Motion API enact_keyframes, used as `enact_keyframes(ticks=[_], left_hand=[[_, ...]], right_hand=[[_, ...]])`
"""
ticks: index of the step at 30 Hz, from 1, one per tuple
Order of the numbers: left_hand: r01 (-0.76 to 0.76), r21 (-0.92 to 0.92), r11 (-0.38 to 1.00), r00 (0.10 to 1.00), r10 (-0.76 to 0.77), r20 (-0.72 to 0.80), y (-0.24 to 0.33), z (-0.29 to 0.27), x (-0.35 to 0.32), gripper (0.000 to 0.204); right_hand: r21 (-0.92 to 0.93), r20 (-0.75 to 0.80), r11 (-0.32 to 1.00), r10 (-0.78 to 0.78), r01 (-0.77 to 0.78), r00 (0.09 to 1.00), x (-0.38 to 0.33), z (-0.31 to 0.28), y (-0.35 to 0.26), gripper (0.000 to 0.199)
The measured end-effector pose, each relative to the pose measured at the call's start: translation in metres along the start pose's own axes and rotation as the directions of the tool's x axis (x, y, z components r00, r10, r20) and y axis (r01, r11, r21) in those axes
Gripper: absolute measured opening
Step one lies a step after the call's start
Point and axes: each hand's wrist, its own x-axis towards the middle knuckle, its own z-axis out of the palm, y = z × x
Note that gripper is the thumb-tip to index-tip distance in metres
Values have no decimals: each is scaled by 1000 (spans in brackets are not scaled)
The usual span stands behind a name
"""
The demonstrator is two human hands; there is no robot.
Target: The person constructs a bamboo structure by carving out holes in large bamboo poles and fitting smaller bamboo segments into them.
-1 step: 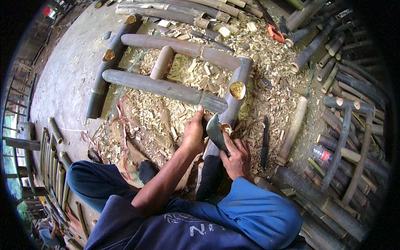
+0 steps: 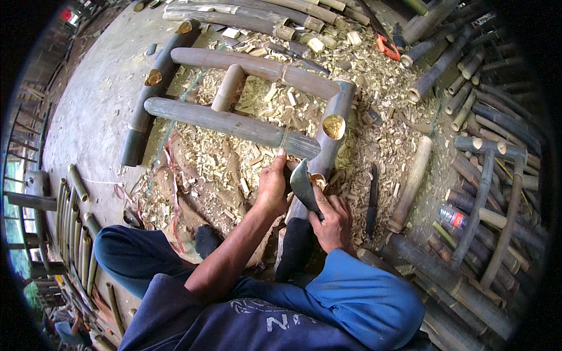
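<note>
A bamboo frame lies before me, with two long rails (image 2: 234,126) and a short crosspiece (image 2: 229,88) between two thick posts. The right-hand post (image 2: 332,111) has round cut openings with pale insides. In my right hand (image 2: 332,219) is a dark, curved, blade-like tool, its broad greenish face (image 2: 300,180) raised beside the lower opening. My left hand (image 2: 273,184) is closed, its thumb at the near rail's right end; what its fingers grip is partly hidden. My dark-covered foot (image 2: 294,248) is at the post's near end.
Pale bamboo chips (image 2: 374,169) cover the ground around the frame. A long dark blade (image 2: 372,199) and a loose bamboo length (image 2: 411,184) lie to the right. Beyond them are stacked bamboo poles, a plastic bottle (image 2: 452,216) and an orange-handled tool (image 2: 386,47). More poles (image 2: 76,225) lie left.
</note>
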Motion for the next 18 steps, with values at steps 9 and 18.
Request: enact_keyframes(ticks=[9,18], left_hand=[[-588,556,587,743,663,86,7,25,-28,31],[-941,196,-274,281,-314,907,-61,103,-59,95]], right_hand=[[454,-139,891,102,-28,985,1,5,30,57],[756,432,154,614,-636,661,-4,20,104,50]])
